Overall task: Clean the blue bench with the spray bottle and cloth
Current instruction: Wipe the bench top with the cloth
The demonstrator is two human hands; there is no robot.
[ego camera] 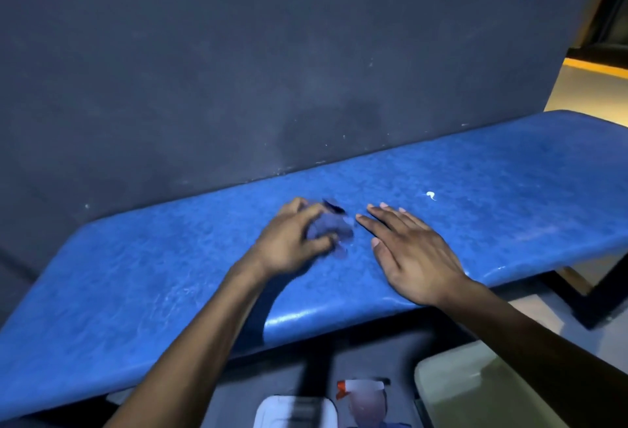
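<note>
On the blue counter (pixel 475 196), near its middle, we see the left hand (pixel 289 244) gripping a crumpled dark blue cloth (pixel 331 225), its fingers (pixel 314 212) curled round the wad and pressing it onto the surface. The cloth is soft, bunched and irregular, with no clear long axis. Just beside it, the right hand (pixel 413 251) rests flat on the counter, fingers straight and spread, pointing toward the cloth and holding nothing. The counter's long axis runs from lower left to upper right; its top is glossy and faintly streaked, with rounded edges. A small white mark (pixel 431 194) lies on it, right of the hands. Behind it stands a matte dark wall (pixel 238 54). Below the front edge, a blurred spray bottle (pixel 365 400) with a red-and-white head stands upright.
</note>
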